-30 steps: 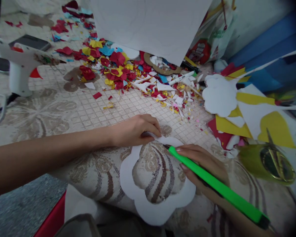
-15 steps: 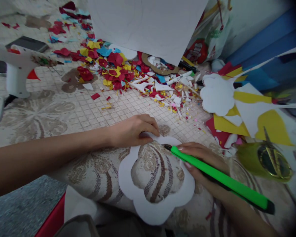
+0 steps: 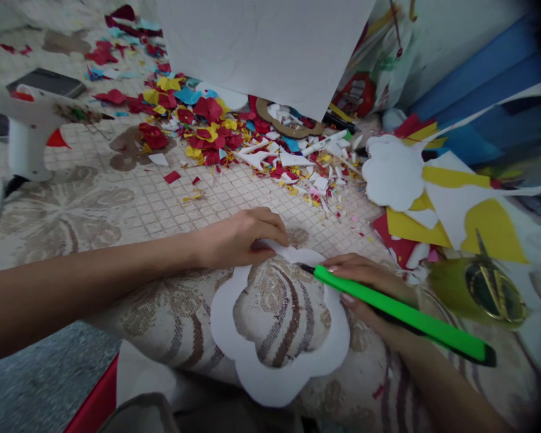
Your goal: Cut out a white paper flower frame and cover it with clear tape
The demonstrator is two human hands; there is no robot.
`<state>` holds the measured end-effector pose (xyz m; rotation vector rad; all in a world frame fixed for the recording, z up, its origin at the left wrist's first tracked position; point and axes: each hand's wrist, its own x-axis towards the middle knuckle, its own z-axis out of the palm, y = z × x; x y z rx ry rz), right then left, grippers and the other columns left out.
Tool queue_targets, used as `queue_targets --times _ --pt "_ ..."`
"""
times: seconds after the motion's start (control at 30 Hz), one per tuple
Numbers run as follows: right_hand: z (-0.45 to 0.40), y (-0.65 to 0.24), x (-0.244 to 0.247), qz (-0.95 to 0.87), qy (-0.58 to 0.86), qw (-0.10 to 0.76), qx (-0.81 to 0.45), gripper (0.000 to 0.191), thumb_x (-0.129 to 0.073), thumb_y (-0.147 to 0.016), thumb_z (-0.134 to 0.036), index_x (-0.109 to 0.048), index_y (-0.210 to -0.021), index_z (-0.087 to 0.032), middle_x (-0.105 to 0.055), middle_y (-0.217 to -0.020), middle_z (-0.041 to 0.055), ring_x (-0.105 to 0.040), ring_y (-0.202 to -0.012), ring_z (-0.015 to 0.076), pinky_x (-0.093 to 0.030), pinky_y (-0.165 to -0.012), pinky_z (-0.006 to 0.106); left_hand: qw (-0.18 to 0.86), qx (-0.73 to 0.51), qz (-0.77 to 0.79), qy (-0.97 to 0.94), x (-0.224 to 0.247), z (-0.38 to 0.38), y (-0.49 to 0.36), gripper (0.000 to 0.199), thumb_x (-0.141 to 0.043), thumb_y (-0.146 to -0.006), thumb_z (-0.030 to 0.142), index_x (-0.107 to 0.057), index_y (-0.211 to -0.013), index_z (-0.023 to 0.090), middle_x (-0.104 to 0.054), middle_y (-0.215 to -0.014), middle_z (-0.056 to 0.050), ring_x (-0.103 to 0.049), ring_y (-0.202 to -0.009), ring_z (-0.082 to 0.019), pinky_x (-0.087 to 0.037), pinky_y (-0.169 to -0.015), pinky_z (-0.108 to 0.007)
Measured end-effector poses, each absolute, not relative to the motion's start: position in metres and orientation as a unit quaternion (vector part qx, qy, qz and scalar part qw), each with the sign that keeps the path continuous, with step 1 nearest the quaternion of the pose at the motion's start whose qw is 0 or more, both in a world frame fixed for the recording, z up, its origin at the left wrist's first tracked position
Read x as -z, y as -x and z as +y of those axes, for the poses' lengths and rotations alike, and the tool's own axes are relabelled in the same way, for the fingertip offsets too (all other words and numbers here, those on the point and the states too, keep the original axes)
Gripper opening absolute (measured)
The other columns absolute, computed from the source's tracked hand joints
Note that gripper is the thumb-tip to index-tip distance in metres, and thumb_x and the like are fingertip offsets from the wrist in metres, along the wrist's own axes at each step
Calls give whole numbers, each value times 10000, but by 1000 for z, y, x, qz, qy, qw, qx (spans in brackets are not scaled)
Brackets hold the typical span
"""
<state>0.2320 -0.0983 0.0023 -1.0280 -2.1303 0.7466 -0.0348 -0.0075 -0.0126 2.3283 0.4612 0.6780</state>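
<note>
Our left hand (image 3: 246, 237) pinches the far rim of the ring (image 3: 270, 380), which spreads toward us, while our right hand (image 3: 381, 287) grips the knife (image 3: 401, 310), slanting back rightward from beside the left fingertips.

Honestly can't read any text from my end, folks. Closest I get is the clear plastic bag (image 3: 390, 75) over on the far right: it's got a red printed patch (image 3: 358, 94) with pale marks on it, plus some small green print (image 3: 391, 60), but it's all too blurry and small for me to make out a single letter, number or brand.
</note>
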Motion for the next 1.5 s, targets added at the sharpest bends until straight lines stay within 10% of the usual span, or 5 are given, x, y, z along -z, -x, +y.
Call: queue_targets --times 1.5 --pt "-98 -237 -8 -749 453 385 -291 251 -607 -821 -195 -662 -1046 -290 -693 -1010 24 -644 -957 201 -539 -790 341 305 -261 174 -899 13 -5 35 280 -520 -805 60 -654 -1019 181 -678 -1032 -73 -609 -954 -165 -483 -865 -306"
